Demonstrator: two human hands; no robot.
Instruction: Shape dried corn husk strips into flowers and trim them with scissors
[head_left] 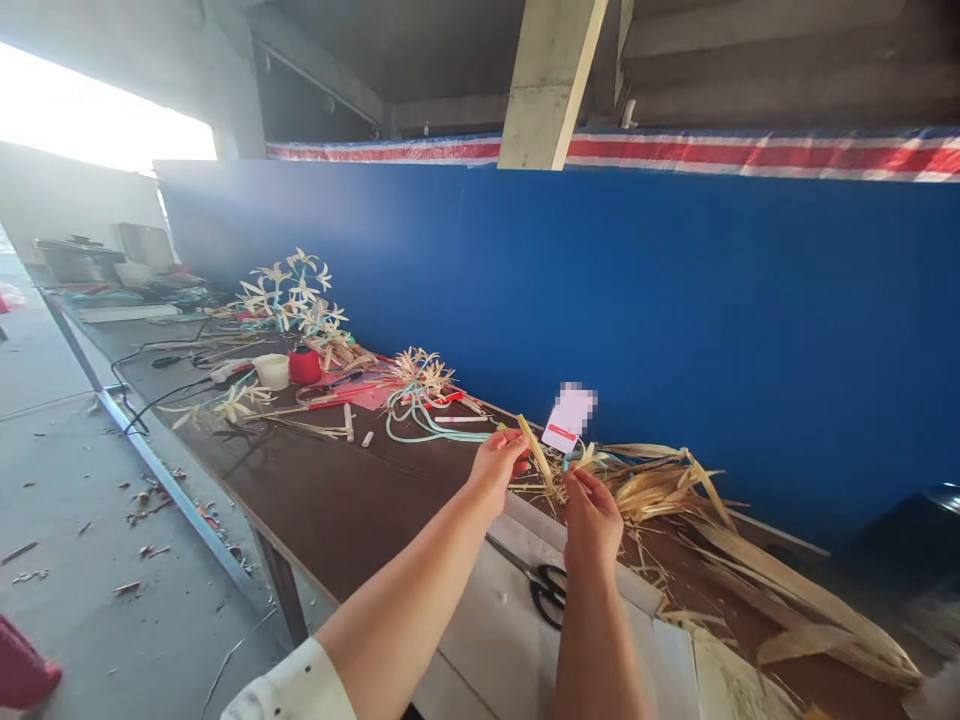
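My left hand (495, 468) pinches a pale yellow strip of dried husk (536, 452) between thumb and fingers, its lower end slanting toward the other hand. Closed beside it, my right hand (592, 515) has its fingertips on a small husk flower (589, 458) with a bit of light blue at its base; the exact grip is partly hidden. A white card with a red band (562, 425) is just beyond the fingertips. Black-handled scissors (549, 595) lie under my forearms on a pale sheet (487, 610).
Long dried husks (667, 485) spread over the table's right side, against a blue panel (675, 300). Farther left are finished husk flowers (292, 290), light-blue stems (420, 430), a white cup (272, 371), a red spool (304, 365) and a black cable (161, 400).
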